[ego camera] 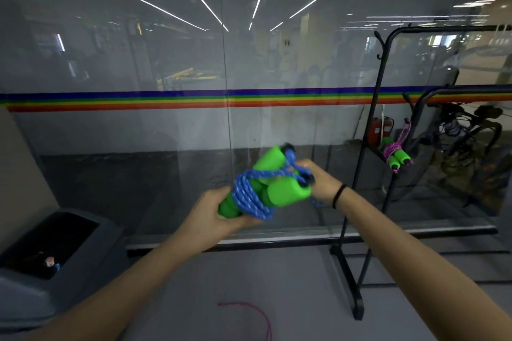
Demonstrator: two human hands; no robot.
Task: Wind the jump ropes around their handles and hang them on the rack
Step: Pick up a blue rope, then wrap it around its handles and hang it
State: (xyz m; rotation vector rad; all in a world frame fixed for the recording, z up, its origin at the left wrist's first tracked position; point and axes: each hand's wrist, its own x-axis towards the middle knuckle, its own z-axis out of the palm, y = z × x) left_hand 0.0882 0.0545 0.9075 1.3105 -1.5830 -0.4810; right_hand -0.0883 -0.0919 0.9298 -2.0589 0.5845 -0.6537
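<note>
Nearest, a pink cord (260, 315) lay on the floor, its lower end cut off by the bottom edge. Above it, the left grip (213, 213) clasped the lower ends of two green handles (288, 191), hiding them. The blue jump rope (249, 196) was coiled around the pair. The right grip (321, 183) pinched the rope's loose end by the handle tops, its fingertips blurred. A grey bin (41, 271) sat at the left. Farther right, a second wound jump rope (396, 156), pink-corded, hung on the black rack (346, 282) before the glass wall (138, 63).
</note>
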